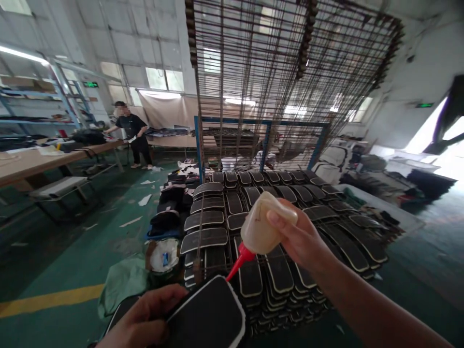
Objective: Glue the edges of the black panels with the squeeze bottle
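At the bottom centre of the frame: left hand (145, 319) clamped on the near-left end of a black pad with a pale rim (208, 316), thumb on top, other fingers hidden underneath. Pad held roughly flat, long axis slanting from lower left toward upper right, rounded far corner pointing up into the frame.

Just above and to the right: right hand (300, 239) wrapped around a cloudy squeeze bottle (263, 224), thumb pressed across the upper side, fingers behind, so a closed grip; whether squeezing, cannot tell. Bottle tilted nozzle-down toward lower left, red nozzle (239, 263) ending at or just above the pad's upper edge near its far corner; contact not clear. Bottle's axis thus running almost in line with the pad's, from the upper right down to the rim. Right hand well clear of the pad, left hand the one on it.

Behind the hands, mid frame: a low wire rack (197, 241) covered in rows of similar black pads, stacked several deep at its near edge. To the lower left, a green cloth (121, 285) and a small tub on the green floor (72, 246).

Farther back: a tall rusted wire frame (290, 72) rising at upper centre. At far left, a long workbench (43, 162), with another person (135, 137) standing at its end.
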`<action>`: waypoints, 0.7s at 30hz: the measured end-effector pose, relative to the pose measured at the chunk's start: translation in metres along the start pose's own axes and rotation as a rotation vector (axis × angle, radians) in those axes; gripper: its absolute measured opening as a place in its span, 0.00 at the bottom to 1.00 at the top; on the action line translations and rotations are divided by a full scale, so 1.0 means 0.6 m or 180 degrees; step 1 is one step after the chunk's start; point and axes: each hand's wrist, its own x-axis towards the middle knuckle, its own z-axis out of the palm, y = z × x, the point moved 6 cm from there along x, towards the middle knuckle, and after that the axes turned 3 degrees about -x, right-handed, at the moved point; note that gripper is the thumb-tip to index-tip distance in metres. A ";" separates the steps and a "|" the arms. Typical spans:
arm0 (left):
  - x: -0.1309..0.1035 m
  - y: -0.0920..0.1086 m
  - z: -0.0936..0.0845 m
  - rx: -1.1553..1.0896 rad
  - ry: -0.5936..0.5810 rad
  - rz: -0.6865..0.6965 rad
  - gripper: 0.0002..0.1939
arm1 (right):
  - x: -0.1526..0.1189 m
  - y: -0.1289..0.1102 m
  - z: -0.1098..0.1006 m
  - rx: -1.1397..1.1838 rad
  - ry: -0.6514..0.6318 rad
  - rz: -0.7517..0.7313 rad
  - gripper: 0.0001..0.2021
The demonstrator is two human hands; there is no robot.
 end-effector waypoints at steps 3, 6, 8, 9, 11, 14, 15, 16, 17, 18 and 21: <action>0.012 -0.010 -0.007 0.0093 0.0126 -0.0029 0.25 | -0.003 -0.005 -0.009 -0.0410 -0.0031 -0.0136 0.18; 0.019 -0.015 -0.008 0.0071 0.0119 -0.0061 0.23 | -0.006 -0.008 -0.017 -0.0662 0.0017 -0.0260 0.19; 0.020 -0.012 -0.002 0.0090 -0.0014 -0.0069 0.21 | -0.007 -0.009 -0.018 -0.0671 0.0014 -0.0281 0.19; 0.020 -0.009 0.000 0.0114 -0.0054 -0.0073 0.21 | -0.007 -0.010 -0.017 -0.0638 0.0012 -0.0268 0.18; 0.017 -0.003 0.003 0.0178 -0.0087 -0.0073 0.22 | -0.008 -0.010 -0.016 -0.0455 0.0047 -0.0205 0.18; 0.011 0.004 0.009 0.0257 -0.0268 -0.0081 0.21 | -0.010 -0.007 -0.018 -0.0001 0.0164 -0.0063 0.17; 0.009 0.006 0.011 0.0260 -0.0359 -0.0089 0.20 | -0.010 -0.004 -0.019 0.0106 0.0209 -0.0033 0.17; 0.007 0.007 0.013 0.0260 -0.0434 -0.0098 0.20 | -0.011 -0.001 -0.021 0.0168 0.0257 -0.0010 0.17; 0.004 0.008 0.014 0.0257 -0.0489 -0.0103 0.20 | -0.011 0.002 -0.022 0.0196 0.0308 0.0021 0.17; 0.003 0.009 0.014 0.0251 -0.0517 -0.0108 0.20 | -0.012 0.007 -0.024 0.0205 0.0351 0.0069 0.17; -0.002 0.014 0.016 0.0275 -0.0529 -0.0101 0.22 | -0.014 0.020 -0.025 0.0165 0.0452 0.0249 0.20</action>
